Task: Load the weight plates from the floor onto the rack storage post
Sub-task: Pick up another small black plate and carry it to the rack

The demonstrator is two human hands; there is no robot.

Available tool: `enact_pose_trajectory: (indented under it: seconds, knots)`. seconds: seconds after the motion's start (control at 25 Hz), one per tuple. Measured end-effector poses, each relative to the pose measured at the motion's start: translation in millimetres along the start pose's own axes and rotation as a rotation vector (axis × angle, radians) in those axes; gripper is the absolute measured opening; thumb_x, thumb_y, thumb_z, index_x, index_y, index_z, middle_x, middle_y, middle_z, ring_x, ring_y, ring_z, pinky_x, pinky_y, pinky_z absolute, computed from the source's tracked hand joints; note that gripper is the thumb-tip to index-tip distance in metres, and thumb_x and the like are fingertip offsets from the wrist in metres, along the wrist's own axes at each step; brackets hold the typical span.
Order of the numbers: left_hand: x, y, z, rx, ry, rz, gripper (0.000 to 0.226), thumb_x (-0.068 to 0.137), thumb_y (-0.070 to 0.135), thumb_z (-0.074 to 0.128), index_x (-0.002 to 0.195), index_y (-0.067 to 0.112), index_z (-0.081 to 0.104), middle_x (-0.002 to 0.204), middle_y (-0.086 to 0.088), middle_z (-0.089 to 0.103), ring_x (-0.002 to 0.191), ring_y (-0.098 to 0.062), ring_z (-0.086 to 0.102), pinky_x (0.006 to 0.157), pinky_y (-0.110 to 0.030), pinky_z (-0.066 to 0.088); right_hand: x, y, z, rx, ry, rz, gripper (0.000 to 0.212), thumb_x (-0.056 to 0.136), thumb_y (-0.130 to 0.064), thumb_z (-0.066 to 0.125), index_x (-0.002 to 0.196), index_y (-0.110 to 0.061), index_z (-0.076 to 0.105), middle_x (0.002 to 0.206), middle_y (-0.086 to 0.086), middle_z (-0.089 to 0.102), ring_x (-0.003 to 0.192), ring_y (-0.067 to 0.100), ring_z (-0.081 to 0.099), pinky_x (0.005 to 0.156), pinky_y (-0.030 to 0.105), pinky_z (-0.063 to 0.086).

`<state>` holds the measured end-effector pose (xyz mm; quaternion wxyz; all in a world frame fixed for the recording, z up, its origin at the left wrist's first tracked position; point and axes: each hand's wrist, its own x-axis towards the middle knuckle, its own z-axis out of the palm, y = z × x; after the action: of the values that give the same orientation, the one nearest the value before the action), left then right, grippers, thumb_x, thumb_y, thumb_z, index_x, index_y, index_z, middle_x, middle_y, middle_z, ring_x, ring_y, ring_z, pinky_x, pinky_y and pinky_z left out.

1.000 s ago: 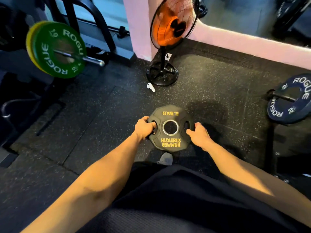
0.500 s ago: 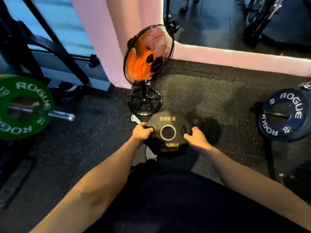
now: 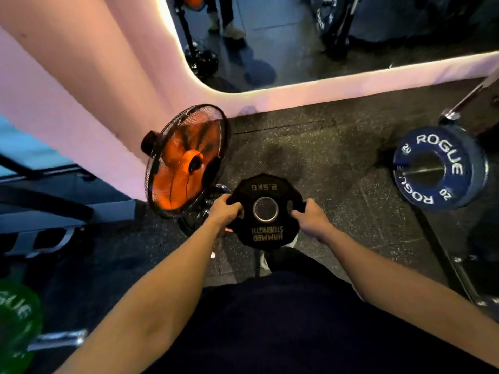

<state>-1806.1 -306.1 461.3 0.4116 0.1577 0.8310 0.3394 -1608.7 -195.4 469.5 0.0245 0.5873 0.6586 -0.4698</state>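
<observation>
A black 2.5 kg Hammer Strength weight plate (image 3: 266, 233) with a steel-ringed centre hole hangs in the air above the dark rubber floor, roughly level, in front of my body. My left hand (image 3: 224, 211) grips its left handle slot. My right hand (image 3: 310, 218) grips the right slot. Off to the right, a blue Rogue 20 plate (image 3: 442, 147) sits on a steel storage post (image 3: 424, 171) of the rack. At the lower left a green Rogue plate (image 3: 16, 317) sits on another steel post (image 3: 58, 338).
An orange-bladed floor fan (image 3: 186, 163) in a black cage stands just left of the held plate. A pink wall (image 3: 81, 90) with a mirror (image 3: 310, 36) runs behind it. A rack leg (image 3: 442, 255) slants down at the right. Black frame parts lie far left.
Both hands have lifted the plate off the floor and higher. The view has risen, so the fan, green plate and blue plate have shifted lower and left.
</observation>
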Motion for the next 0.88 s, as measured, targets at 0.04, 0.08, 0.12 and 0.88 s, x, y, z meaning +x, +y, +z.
enact_pose_trajectory:
  seconds: [0.04,0.08,0.12,0.88]
  knots:
    - [21.3,15.2,2.8,0.015,-0.01,0.017,0.032,0.082,0.012,0.059,0.114,0.012,0.063,0.1,-0.009,0.068,0.08,-0.019,0.063,0.064,-0.027,0.053,19.8,-8.7,-6.8,0.001,0.003,-0.003,0.041,0.09,-0.025,0.058,0.122,-0.001,0.046,0.122,0.017,0.056,0.111,0.032,0.055,0.083,0.036,0.044]
    - [42.8,32.4,6.2,0.026,-0.014,0.028,0.03,0.083,0.01,0.058,0.113,0.012,0.062,0.097,-0.01,0.068,0.074,-0.016,0.061,0.056,-0.025,0.051,41.6,-16.8,-14.9,0.0,0.012,-0.013,0.041,0.09,-0.024,0.059,0.121,-0.001,0.047,0.122,0.018,0.056,0.11,0.032,0.055,0.08,0.035,0.044]
    - [60.7,50.1,9.1,0.041,-0.024,0.032,0.029,0.083,0.011,0.059,0.111,0.013,0.062,0.096,-0.009,0.067,0.072,-0.016,0.061,0.053,-0.025,0.051,61.3,-25.2,-23.1,0.006,0.019,-0.016,0.041,0.089,-0.024,0.059,0.12,0.0,0.047,0.122,0.018,0.056,0.109,0.033,0.055,0.08,0.035,0.044]
    - [270.4,351.0,154.9,0.634,-0.785,0.365,0.062,0.053,0.019,0.073,0.113,0.01,0.061,0.1,-0.006,0.067,0.089,-0.018,0.06,0.073,-0.03,0.052,206.8,-58.3,-160.2,0.496,0.423,0.526,0.04,0.091,-0.027,0.058,0.122,-0.004,0.047,0.118,0.016,0.058,0.104,0.031,0.059,0.071,0.033,0.043]
